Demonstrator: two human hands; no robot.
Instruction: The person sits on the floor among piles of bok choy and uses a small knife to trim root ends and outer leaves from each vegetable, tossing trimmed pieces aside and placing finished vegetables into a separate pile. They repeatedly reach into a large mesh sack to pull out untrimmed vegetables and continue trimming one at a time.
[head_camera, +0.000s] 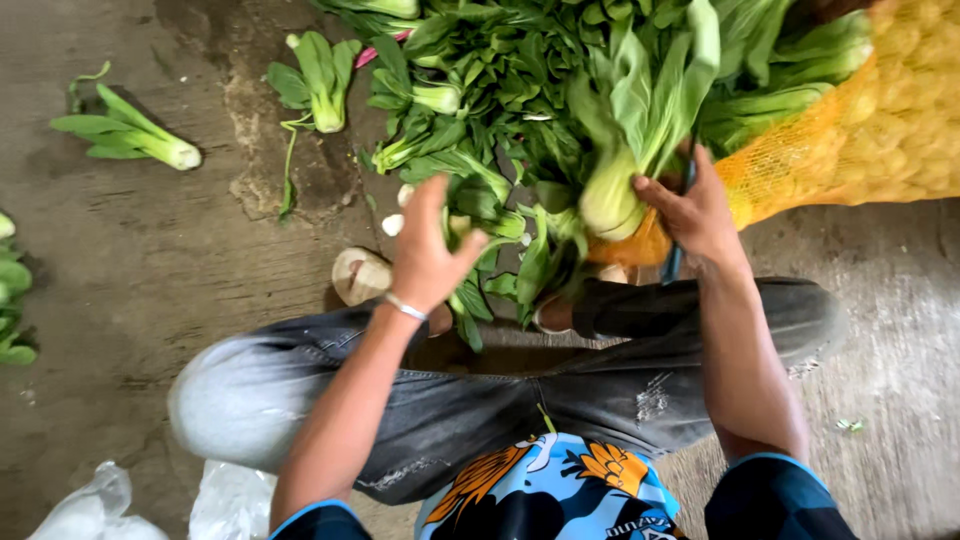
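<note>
Closest to me is the bright printed shirt (545, 490), with grey jeans (450, 400) on crossed legs just beyond it. From the left of my view: crumpled clear plastic bags (95, 505) lie on the concrete floor (130, 280), and one loose bok choy (130, 135) sits well apart from the main pile of greens (500, 110), with another stray head (320, 80) just beside that pile. My left hand (428, 255) — a thin bracelet (405, 307) on the wrist — is spread open, fingers reaching into the leaves at the near edge of the pile, gripping nothing that I can see. My right hand (700, 215) is closed around the pale base of a bok choy bunch (630, 130), held upright over the pile; a dark tool handle (680, 255) shows under that palm. Farthest right, an orange mesh sack (870, 130) lies against the greens.
</note>
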